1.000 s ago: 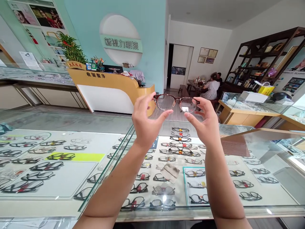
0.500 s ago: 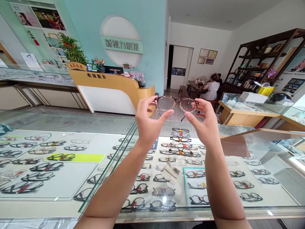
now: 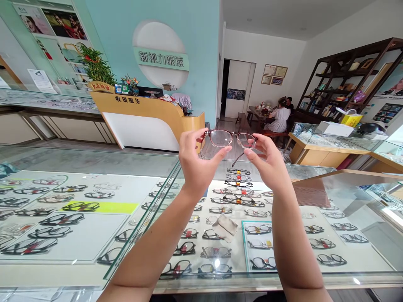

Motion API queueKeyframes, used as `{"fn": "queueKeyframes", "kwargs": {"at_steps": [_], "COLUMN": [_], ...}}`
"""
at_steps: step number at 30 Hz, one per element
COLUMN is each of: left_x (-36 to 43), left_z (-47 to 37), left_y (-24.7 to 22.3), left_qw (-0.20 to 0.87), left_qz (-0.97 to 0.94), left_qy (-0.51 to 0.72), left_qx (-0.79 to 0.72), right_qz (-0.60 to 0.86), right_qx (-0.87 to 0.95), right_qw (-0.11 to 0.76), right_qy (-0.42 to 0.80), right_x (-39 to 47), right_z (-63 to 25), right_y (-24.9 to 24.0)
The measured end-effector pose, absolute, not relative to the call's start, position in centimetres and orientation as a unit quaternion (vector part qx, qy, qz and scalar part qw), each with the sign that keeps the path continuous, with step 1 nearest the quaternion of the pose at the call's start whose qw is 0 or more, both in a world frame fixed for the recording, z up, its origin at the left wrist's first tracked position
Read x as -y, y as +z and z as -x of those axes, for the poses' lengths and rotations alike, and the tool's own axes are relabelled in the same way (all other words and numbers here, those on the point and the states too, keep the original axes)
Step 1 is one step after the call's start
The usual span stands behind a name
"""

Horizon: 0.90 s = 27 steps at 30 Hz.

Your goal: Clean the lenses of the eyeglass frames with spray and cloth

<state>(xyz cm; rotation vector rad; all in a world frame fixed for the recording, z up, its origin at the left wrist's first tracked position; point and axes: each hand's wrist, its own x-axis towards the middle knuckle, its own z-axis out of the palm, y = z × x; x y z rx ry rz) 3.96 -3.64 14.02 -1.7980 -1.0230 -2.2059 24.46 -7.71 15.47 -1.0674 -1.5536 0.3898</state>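
A pair of eyeglasses with a dark reddish-brown upper rim and clear lenses is held up above the glass counter, lenses upright. My left hand pinches its left end between thumb and fingers. The right end is gripped by my right hand, thumb below and fingers at the hinge. One temple arm slants down between the hands. Below, a crumpled grey-beige cloth lies on the glass counter, over rows of displayed glasses.
More glasses fill the display case at the left, one pair by a yellow-green strip. A brown panel stands at the right. Beyond are a cashier desk, a wooden shelf and people seated at a table.
The eyeglasses have turned slightly, their right end now lower and further left. My right hand has shifted a little left and down with them.
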Motion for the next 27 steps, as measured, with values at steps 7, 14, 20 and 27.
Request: {"fn": "queueKeyframes", "kwargs": {"at_steps": [7,14,20,27], "left_x": [2.4,2.9,3.5,3.7], "left_z": [-3.9,-4.0,-3.9,-4.0], "left_y": [13.5,13.6,13.9,14.1], "left_qw": [-0.107,-0.046,0.061,0.035], "left_qz": [0.607,0.601,0.604,0.601], "left_qy": [-0.700,-0.711,-0.719,-0.718], "left_qx": [0.361,0.362,0.338,0.350], "right_qz": [0.484,0.485,0.483,0.490], "right_qx": [0.634,0.640,0.650,0.641], "right_qw": [0.602,0.591,0.566,0.571], "right_qy": [0.040,0.081,0.154,0.151], "right_x": [9.0,8.8,8.1,8.1], "right_z": [-24.0,-24.0,-24.1,-24.1], "right_y": [16.0,15.9,15.6,15.6]}}
